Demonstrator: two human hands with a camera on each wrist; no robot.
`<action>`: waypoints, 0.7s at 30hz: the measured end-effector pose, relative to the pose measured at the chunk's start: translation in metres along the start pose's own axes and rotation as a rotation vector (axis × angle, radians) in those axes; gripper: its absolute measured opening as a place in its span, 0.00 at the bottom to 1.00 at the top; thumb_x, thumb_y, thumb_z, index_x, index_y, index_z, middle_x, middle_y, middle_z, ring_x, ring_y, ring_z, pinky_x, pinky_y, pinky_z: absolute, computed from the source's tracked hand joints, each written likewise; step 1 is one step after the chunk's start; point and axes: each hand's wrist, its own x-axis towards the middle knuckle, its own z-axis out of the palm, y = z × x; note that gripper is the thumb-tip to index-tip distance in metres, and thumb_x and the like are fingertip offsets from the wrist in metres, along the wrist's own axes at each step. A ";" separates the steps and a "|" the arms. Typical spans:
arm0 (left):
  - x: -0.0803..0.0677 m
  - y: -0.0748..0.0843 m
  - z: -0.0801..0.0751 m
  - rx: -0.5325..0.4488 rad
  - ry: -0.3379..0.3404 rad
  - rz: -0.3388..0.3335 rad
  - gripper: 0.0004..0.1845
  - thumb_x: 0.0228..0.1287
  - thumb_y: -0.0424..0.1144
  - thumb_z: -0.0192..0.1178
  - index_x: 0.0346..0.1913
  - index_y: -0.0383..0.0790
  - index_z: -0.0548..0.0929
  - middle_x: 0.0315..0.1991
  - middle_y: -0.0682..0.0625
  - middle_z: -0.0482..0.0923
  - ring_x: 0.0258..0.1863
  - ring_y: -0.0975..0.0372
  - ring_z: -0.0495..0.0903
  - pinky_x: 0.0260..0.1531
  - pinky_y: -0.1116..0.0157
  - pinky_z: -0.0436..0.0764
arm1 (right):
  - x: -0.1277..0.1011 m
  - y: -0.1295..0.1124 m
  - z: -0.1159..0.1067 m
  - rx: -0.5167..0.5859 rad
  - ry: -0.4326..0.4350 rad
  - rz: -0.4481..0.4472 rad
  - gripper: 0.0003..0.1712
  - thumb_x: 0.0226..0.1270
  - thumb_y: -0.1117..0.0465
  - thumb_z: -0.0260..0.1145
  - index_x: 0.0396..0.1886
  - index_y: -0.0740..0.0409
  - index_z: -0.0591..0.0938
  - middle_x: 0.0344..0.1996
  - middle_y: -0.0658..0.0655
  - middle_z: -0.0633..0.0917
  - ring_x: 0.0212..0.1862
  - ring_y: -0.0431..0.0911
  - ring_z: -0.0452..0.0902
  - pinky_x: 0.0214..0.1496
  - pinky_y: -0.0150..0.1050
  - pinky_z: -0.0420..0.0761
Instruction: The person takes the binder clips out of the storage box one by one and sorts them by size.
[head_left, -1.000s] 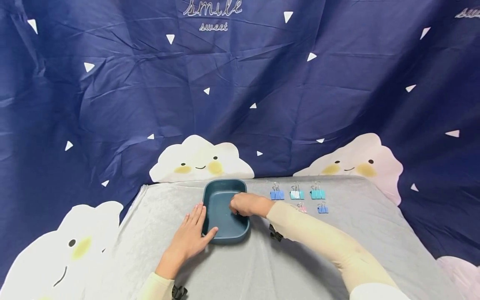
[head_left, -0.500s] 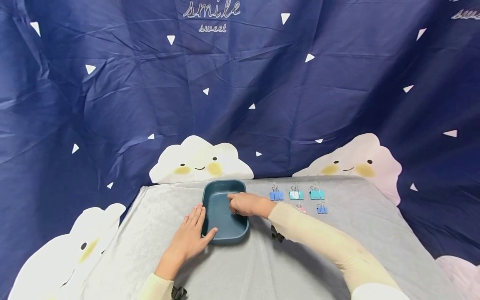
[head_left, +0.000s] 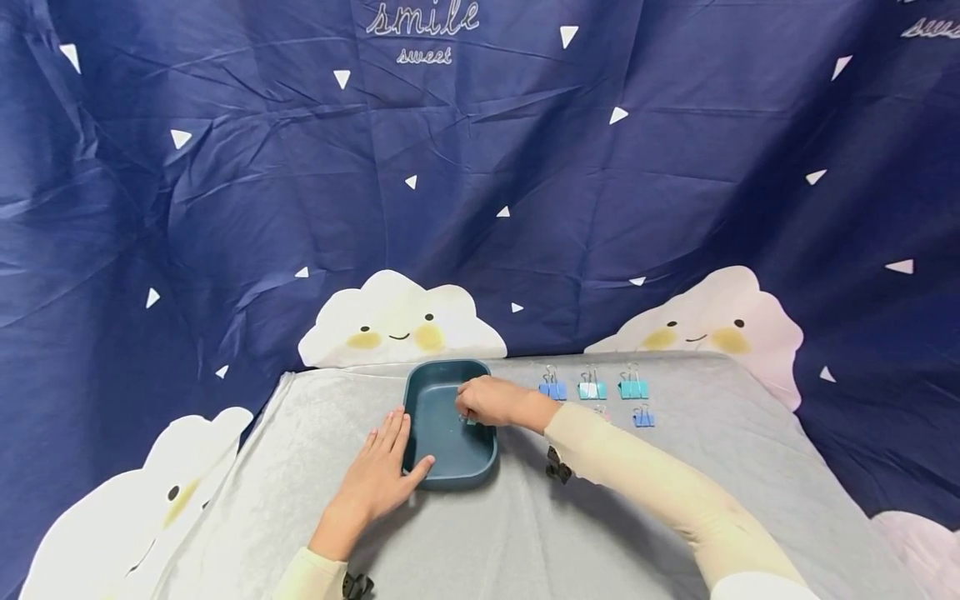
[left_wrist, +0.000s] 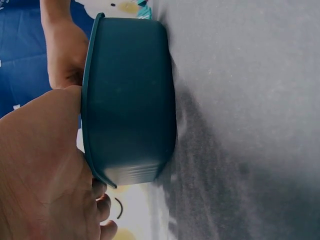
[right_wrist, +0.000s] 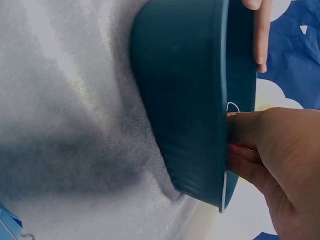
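Observation:
A dark teal rectangular bin [head_left: 448,482] stands on the grey cloth. My left hand [head_left: 378,471] rests along its left rim with fingers straight and thumb over the near-left edge. Over the bin's right side, my right hand [head_left: 495,402] curls its fingers round a small greenish binder clip [head_left: 469,421], mostly covered by the fingers. In the right wrist view a thin wire loop [right_wrist: 233,106] of the clip pokes out past the fingertips, while the bin's wall hides the rest.
Right of the bin stand several binder clips: a blue one [head_left: 552,390], a teal-and-white one [head_left: 592,390], a teal one [head_left: 633,389] and a small blue one [head_left: 643,418]. A pink clip [head_left: 603,416] is partly behind the right sleeve. A dark blue curtain [head_left: 480,167] hangs behind.
My right hand has lifted slightly and shifted a little right, and the greenish clip now shows below its fingers. My left hand stays on the rim.

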 end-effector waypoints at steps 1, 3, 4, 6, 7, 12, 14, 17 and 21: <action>0.000 0.000 0.000 -0.001 0.002 0.001 0.50 0.78 0.67 0.51 0.84 0.30 0.56 0.87 0.38 0.49 0.87 0.45 0.51 0.84 0.42 0.56 | -0.001 0.000 -0.001 0.012 0.006 -0.001 0.09 0.70 0.72 0.70 0.33 0.54 0.90 0.34 0.49 0.86 0.36 0.40 0.82 0.38 0.28 0.81; 0.000 0.000 -0.001 -0.001 -0.002 0.002 0.50 0.78 0.67 0.51 0.84 0.30 0.56 0.87 0.38 0.49 0.87 0.45 0.50 0.84 0.42 0.56 | -0.003 0.001 -0.004 0.024 0.020 -0.004 0.10 0.68 0.73 0.70 0.34 0.54 0.90 0.35 0.50 0.87 0.38 0.41 0.84 0.40 0.28 0.83; 0.000 0.000 -0.001 0.000 -0.002 0.002 0.50 0.78 0.67 0.51 0.84 0.30 0.56 0.87 0.38 0.49 0.87 0.45 0.50 0.84 0.42 0.56 | -0.004 0.002 -0.005 0.027 0.029 -0.006 0.10 0.68 0.73 0.70 0.35 0.54 0.90 0.36 0.50 0.88 0.39 0.41 0.85 0.42 0.28 0.84; 0.000 0.000 -0.002 0.004 -0.007 0.001 0.51 0.78 0.68 0.51 0.84 0.30 0.55 0.87 0.38 0.48 0.87 0.46 0.50 0.85 0.42 0.55 | -0.005 0.002 -0.008 0.042 0.044 -0.006 0.09 0.67 0.73 0.70 0.37 0.54 0.91 0.38 0.50 0.88 0.41 0.41 0.86 0.44 0.30 0.85; 0.000 0.001 -0.002 0.004 -0.008 0.000 0.50 0.78 0.67 0.51 0.85 0.31 0.55 0.87 0.38 0.48 0.87 0.46 0.50 0.85 0.42 0.55 | -0.006 0.003 -0.009 0.050 0.052 -0.006 0.09 0.67 0.72 0.71 0.37 0.54 0.91 0.39 0.50 0.88 0.41 0.42 0.86 0.44 0.31 0.86; 0.000 0.001 -0.003 -0.009 -0.007 -0.004 0.50 0.78 0.65 0.53 0.85 0.31 0.55 0.87 0.38 0.48 0.87 0.45 0.50 0.85 0.42 0.55 | -0.011 0.004 -0.015 0.070 0.116 -0.004 0.08 0.65 0.71 0.72 0.36 0.53 0.91 0.36 0.49 0.87 0.38 0.41 0.83 0.42 0.33 0.84; 0.000 0.002 -0.003 -0.012 -0.002 -0.005 0.49 0.78 0.65 0.54 0.84 0.30 0.55 0.87 0.38 0.49 0.87 0.45 0.50 0.85 0.42 0.56 | -0.013 0.004 -0.017 0.076 0.140 -0.003 0.08 0.63 0.70 0.73 0.35 0.53 0.91 0.34 0.49 0.86 0.36 0.40 0.82 0.41 0.33 0.83; -0.001 0.002 -0.003 -0.011 0.009 0.000 0.49 0.78 0.65 0.54 0.84 0.30 0.57 0.87 0.37 0.51 0.87 0.45 0.51 0.84 0.42 0.57 | -0.017 0.004 -0.020 0.095 0.152 0.006 0.07 0.64 0.70 0.73 0.36 0.53 0.91 0.34 0.49 0.86 0.35 0.39 0.81 0.40 0.31 0.82; -0.002 0.003 -0.003 -0.012 0.018 0.010 0.49 0.78 0.66 0.53 0.84 0.29 0.58 0.86 0.37 0.52 0.86 0.44 0.52 0.84 0.41 0.57 | -0.023 0.004 -0.026 0.126 0.153 0.041 0.07 0.67 0.69 0.72 0.38 0.54 0.91 0.36 0.50 0.87 0.37 0.39 0.82 0.42 0.30 0.83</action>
